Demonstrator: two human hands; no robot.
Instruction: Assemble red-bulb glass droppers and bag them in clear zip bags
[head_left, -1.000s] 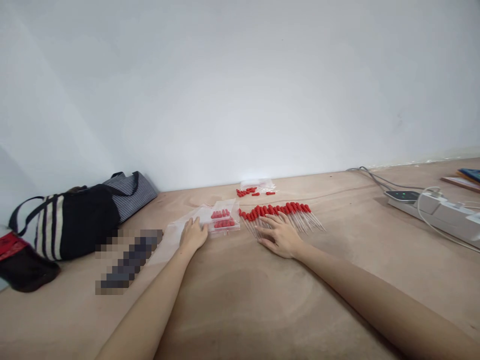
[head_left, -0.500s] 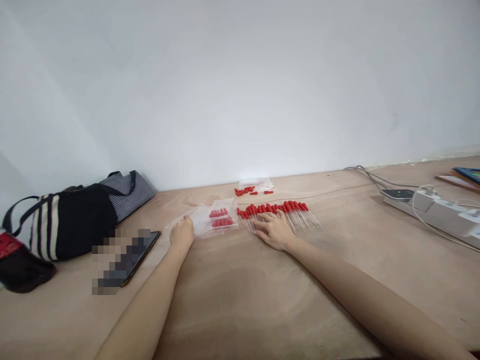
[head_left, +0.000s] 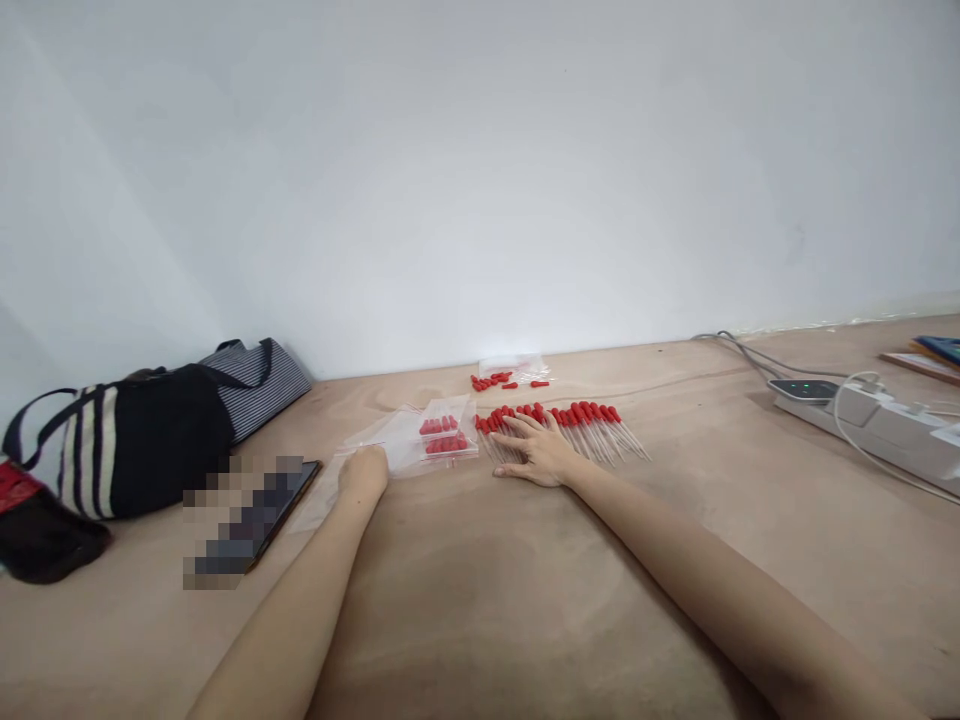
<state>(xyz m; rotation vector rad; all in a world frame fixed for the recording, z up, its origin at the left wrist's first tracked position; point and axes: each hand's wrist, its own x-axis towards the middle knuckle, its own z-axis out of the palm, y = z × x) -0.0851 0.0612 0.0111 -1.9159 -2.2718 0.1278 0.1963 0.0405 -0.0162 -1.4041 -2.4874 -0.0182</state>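
My right hand (head_left: pixel 538 453) lies over the left part of a row of glass droppers (head_left: pixel 592 425) with red rubber bulbs, its fingers spread and touching them. The droppers lie side by side, bulbs toward the wall and thin tips toward me. My left hand (head_left: pixel 364 474) rests closed on overlapping clear zip bags (head_left: pixel 405 445); whatever its curled fingers hold, if anything, is hidden. Beside it, two small bags of red bulbs (head_left: pixel 441 425) lie near the row's left end.
Loose red bulbs (head_left: pixel 491 381) and a clear bag (head_left: pixel 517 367) lie near the wall. On the left are a phone (head_left: pixel 277 515), a black bag with white stripes (head_left: pixel 172 435) and a striped bag (head_left: pixel 259 395). A white power strip (head_left: pixel 892 425) with cables stands at the right.
My right hand has shifted slightly left and away from me over the droppers, its fingers spreading wider. My left hand stays closed on the bags, almost unmoved.
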